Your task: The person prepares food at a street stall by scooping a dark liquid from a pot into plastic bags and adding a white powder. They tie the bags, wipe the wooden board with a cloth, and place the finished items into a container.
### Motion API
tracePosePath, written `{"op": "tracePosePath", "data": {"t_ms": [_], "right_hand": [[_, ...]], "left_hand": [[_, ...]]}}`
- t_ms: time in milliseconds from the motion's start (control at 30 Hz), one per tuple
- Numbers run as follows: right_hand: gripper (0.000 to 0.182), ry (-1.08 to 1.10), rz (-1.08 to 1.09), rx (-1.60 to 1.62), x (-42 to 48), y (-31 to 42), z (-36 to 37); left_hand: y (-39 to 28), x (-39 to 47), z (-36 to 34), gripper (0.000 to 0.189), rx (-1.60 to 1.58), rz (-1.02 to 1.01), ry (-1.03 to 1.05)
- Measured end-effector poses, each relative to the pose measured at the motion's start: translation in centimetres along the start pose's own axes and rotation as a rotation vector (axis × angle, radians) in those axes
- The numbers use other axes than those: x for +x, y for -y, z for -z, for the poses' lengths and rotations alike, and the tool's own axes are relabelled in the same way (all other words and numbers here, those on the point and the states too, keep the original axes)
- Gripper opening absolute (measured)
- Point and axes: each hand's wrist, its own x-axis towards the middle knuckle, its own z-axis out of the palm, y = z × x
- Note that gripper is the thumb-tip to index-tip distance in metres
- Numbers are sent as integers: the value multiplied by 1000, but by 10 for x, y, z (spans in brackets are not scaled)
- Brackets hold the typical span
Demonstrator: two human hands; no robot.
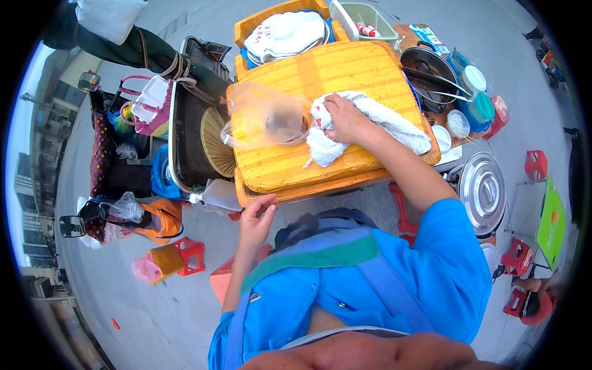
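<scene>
A large box lid covered in yellow tape lies before me. My right hand grips a white towel that is bunched under my fingers and stretches towards the lid's right corner. To the left of the towel, a clear plastic bag lies over something round that cannot be made out. My left hand is at the lid's near left edge, fingers loosely bent, holding nothing. It is unclear whether its fingertips touch the edge.
Left of the lid stand a dark metal tray with a woven fan and a plastic jug. A pot with utensils and lidded containers stand at the right. Behind are towel-covered plates. Red stools stand on the ground.
</scene>
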Motion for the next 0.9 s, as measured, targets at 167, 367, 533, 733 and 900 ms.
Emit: {"op": "tracePosePath", "data": {"t_ms": [167,367,533,733,900], "right_hand": [[40,-74,39,-70,20,-11,-2],[22,-83,-133,-227,48,-13,10],[31,-190,-309,-157,73,-45,34],[52,-646,-3,219,62,-66,75],[64,-400,53,-273,19,-57,70]], "left_hand": [[1,11,-10,23,61,23,12],[-4,13,-10,24,144,-57,82],[-1,-9,5,25,55,7,-9],[8,-32,32,23,-70,76,-147],[5,-28,40,23,-45,57,-189]]}}
